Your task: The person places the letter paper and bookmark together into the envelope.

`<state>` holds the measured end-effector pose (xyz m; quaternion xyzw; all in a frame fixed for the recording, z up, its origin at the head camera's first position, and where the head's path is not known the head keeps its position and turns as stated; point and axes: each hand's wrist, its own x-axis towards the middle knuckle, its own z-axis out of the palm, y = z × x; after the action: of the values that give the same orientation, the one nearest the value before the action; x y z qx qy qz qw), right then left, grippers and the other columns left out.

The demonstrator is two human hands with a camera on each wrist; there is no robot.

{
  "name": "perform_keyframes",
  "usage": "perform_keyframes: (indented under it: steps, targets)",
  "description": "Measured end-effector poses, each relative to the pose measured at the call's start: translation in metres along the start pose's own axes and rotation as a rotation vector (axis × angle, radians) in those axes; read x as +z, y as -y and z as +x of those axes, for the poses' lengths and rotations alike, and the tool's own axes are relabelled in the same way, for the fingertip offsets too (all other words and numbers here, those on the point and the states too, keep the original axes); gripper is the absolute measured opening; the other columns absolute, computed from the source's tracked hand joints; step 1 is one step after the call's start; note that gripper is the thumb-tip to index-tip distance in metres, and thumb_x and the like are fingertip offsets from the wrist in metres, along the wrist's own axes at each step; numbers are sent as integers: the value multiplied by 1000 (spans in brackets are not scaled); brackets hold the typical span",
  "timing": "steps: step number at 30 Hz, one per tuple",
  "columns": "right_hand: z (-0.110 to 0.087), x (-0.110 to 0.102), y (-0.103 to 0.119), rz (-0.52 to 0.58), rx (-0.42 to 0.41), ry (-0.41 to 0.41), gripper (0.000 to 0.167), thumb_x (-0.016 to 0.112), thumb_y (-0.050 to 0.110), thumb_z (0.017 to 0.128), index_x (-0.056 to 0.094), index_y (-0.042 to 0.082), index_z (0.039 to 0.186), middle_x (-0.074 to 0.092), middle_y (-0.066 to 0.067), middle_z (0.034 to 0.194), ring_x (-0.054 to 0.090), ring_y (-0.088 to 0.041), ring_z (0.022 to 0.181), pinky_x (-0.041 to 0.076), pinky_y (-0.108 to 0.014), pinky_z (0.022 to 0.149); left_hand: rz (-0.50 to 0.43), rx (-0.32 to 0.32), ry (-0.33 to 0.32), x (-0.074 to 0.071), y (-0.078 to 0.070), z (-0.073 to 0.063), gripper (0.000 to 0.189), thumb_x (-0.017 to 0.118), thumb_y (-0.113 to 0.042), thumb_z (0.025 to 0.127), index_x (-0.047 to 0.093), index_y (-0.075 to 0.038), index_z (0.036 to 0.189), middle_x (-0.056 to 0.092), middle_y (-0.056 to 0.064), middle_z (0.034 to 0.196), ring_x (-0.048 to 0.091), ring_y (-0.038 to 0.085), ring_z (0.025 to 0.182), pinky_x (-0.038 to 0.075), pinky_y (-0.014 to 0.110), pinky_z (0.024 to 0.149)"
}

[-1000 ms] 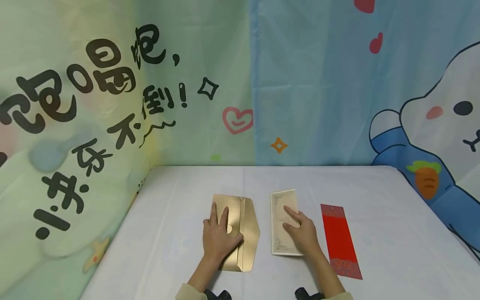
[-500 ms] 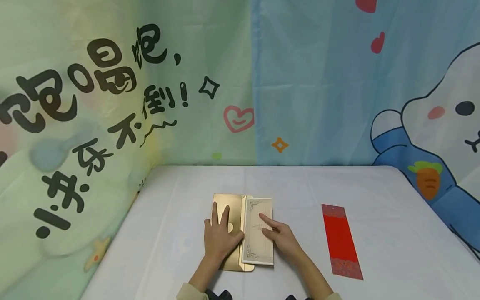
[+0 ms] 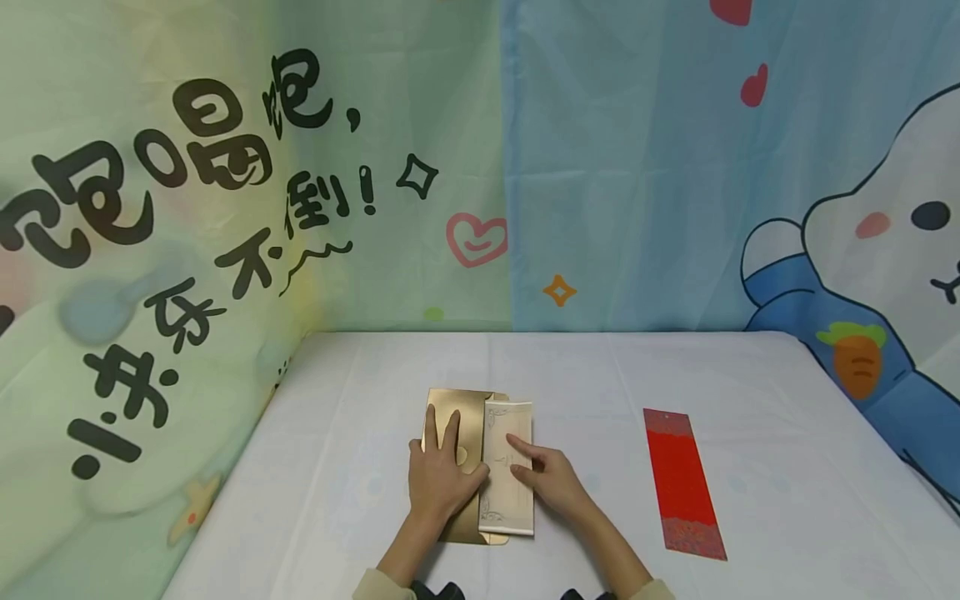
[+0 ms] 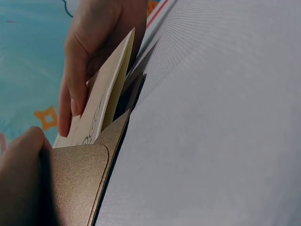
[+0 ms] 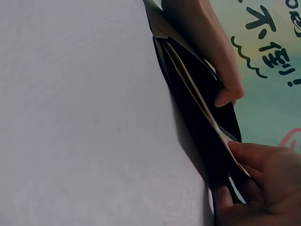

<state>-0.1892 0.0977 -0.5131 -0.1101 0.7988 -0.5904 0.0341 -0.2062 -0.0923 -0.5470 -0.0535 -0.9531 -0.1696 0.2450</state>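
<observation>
A gold envelope (image 3: 474,417) lies on the white table, its flap side to the right. My left hand (image 3: 442,483) rests on it with fingers spread, the thumb at the edge of its mouth. In my right hand (image 3: 558,482), thumb and fingers pinch the right side of a cream folded card (image 3: 504,500) with ornate printed corners. The card's left edge meets the mouth and covers most of the flap. Seen from the left wrist, the card (image 4: 106,84) stands tilted against the gold front panel (image 4: 80,176), its lower corner hidden behind it.
A red paper strip (image 3: 685,483) with patterned ends lies on the table to the right. The white cloth (image 3: 360,400) runs back to printed curtains (image 3: 600,208) along the left and rear.
My right hand has picked up the cream card from the table and brought it left, over the flap to the envelope's mouth. My left hand has stayed in place.
</observation>
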Motion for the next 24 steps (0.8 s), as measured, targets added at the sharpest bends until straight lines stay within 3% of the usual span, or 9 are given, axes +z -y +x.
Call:
perform_keyframes:
  steps: [3, 7, 11, 18, 24]
  targets:
    - [4, 4, -4, -40, -18, 9, 44, 64, 4, 83, 56, 3, 126, 52, -13, 129, 45, -30, 120, 39, -44, 93, -1, -1, -4, 0, 0, 0, 82, 59, -53, 62, 47, -17, 136, 30, 21, 145, 46, 33, 74, 38, 34, 57]
    - [10, 10, -16, -226, -99, 14, 49, 69, 13, 80, 57, 9, 127, 60, -14, 119, 54, -27, 104, 43, -42, 85, 2, 0, -4, 0, 0, -1, 84, 60, -53, 61, 47, -17, 136, 30, 21, 145, 46, 34, 75, 39, 33, 56]
    - [11, 10, -19, -410, -203, 1, 57, 75, 20, 74, 57, 10, 128, 63, -11, 113, 51, -20, 91, 42, -40, 79, 11, -3, 7, -1, 1, -2, 84, 62, -53, 60, 49, -18, 135, 30, 21, 145, 47, 34, 78, 40, 34, 57]
    - [12, 8, -21, -615, -283, -19, 70, 77, 39, 66, 56, 14, 128, 62, -5, 116, 50, -24, 105, 37, -47, 87, 31, 2, 19, -3, 1, -2, 83, 61, -54, 60, 51, -16, 132, 31, 22, 144, 47, 34, 80, 40, 35, 61]
    - [15, 15, -19, -640, -319, 42, 75, 71, 51, 69, 53, 15, 132, 59, -4, 123, 44, -29, 119, 28, -54, 95, 31, -7, 43, -3, 0, -3, 84, 60, -55, 60, 50, -16, 134, 28, 21, 145, 47, 35, 82, 40, 36, 65]
